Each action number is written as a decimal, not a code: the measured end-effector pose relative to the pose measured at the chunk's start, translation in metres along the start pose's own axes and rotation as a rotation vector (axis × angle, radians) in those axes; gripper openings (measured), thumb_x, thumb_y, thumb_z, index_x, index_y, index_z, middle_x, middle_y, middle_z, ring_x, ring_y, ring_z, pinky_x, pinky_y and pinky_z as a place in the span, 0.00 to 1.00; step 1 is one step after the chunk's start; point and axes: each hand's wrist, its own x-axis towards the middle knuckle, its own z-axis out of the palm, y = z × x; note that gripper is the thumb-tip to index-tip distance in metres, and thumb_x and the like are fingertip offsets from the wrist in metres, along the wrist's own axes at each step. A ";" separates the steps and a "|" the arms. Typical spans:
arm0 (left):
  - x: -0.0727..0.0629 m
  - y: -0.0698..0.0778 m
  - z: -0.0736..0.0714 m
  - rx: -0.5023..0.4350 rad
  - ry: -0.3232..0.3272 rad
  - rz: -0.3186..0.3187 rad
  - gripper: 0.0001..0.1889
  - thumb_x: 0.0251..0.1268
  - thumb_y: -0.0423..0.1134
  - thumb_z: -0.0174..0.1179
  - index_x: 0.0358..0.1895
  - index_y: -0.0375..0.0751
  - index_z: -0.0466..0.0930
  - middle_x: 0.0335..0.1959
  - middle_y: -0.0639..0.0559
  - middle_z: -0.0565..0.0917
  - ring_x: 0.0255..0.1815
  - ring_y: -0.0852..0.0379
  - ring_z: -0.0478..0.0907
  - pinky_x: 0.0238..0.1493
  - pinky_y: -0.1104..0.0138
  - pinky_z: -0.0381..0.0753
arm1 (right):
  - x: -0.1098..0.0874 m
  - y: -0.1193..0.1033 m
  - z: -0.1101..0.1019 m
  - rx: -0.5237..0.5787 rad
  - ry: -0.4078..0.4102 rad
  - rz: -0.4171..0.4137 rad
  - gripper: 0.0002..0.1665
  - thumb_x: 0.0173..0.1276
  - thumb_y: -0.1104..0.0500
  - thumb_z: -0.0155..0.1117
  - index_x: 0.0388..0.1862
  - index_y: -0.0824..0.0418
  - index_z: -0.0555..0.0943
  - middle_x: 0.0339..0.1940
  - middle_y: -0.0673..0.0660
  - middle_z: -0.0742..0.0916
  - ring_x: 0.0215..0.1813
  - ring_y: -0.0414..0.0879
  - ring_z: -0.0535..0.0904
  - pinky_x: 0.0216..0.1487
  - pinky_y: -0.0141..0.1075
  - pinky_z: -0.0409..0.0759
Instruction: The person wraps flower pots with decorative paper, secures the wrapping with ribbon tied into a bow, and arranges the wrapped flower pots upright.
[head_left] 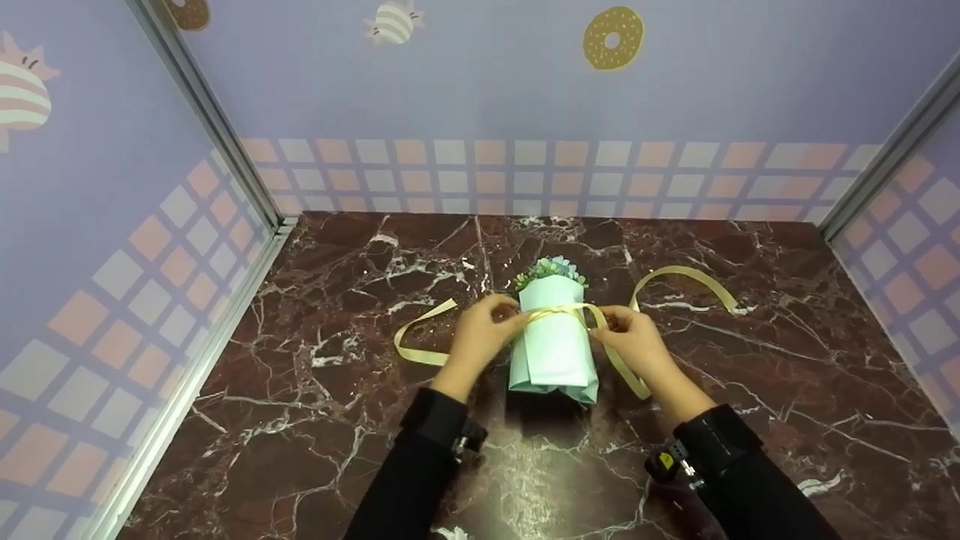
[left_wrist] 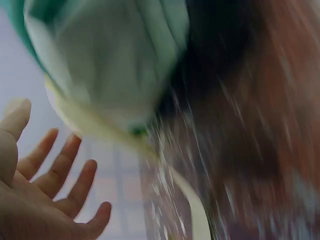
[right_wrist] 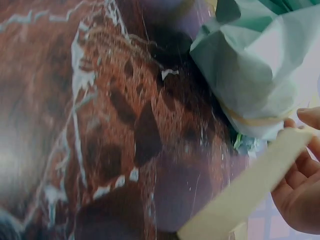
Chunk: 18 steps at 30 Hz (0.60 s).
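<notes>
A small bouquet of blue and green flowers (head_left: 555, 267), wrapped in mint paper (head_left: 559, 352), lies on the marble-patterned table with its blooms away from me. A pale yellow ribbon (head_left: 420, 355) goes round its upper part, and its two long tails trail left and right. My left hand (head_left: 480, 334) is at the bouquet's left edge; in the left wrist view its fingers (left_wrist: 65, 167) are spread beside the ribbon (left_wrist: 199, 215). On the right side, my right hand (head_left: 634, 341) pinches the ribbon between thumb and fingers, with a flat length (right_wrist: 245, 192) hanging from it in the right wrist view.
Purple panels (head_left: 495, 82) with checks and sweets enclose the table (head_left: 315, 450) at the back and both sides. A metal rail (head_left: 202, 375) runs along the left edge. Black sleeves (head_left: 409, 465) carry the wrist cameras.
</notes>
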 end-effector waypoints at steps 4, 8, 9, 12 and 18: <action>0.000 0.011 0.017 -0.062 -0.042 -0.024 0.17 0.59 0.46 0.70 0.46 0.40 0.82 0.37 0.52 0.81 0.40 0.55 0.78 0.42 0.65 0.79 | 0.000 -0.004 0.003 0.045 0.001 -0.003 0.26 0.65 0.68 0.64 0.62 0.72 0.75 0.46 0.70 0.83 0.37 0.47 0.80 0.38 0.45 0.84; 0.000 0.016 0.025 -0.037 -0.033 -0.038 0.13 0.59 0.44 0.70 0.41 0.40 0.82 0.30 0.53 0.78 0.33 0.56 0.74 0.36 0.65 0.75 | 0.001 -0.007 0.006 0.061 0.035 0.008 0.21 0.68 0.66 0.63 0.60 0.71 0.78 0.44 0.67 0.84 0.36 0.49 0.81 0.38 0.44 0.84; 0.000 0.017 0.026 -0.023 -0.037 -0.039 0.12 0.60 0.44 0.69 0.40 0.40 0.81 0.29 0.53 0.77 0.32 0.56 0.74 0.35 0.65 0.75 | 0.002 -0.008 0.006 0.061 0.051 0.012 0.19 0.69 0.65 0.63 0.57 0.71 0.80 0.42 0.66 0.85 0.36 0.49 0.81 0.36 0.41 0.83; 0.001 0.020 0.028 0.049 -0.043 -0.026 0.10 0.64 0.44 0.66 0.41 0.40 0.82 0.31 0.51 0.80 0.33 0.54 0.75 0.36 0.64 0.75 | 0.001 -0.011 0.006 0.082 0.100 0.021 0.15 0.71 0.62 0.62 0.52 0.71 0.83 0.38 0.64 0.86 0.35 0.50 0.81 0.32 0.33 0.81; 0.001 0.024 0.021 0.094 0.011 -0.008 0.09 0.69 0.40 0.61 0.37 0.38 0.84 0.39 0.47 0.81 0.44 0.50 0.78 0.47 0.60 0.77 | -0.002 -0.017 -0.001 0.143 0.160 0.000 0.14 0.70 0.62 0.63 0.47 0.72 0.85 0.34 0.58 0.87 0.33 0.42 0.80 0.31 0.28 0.78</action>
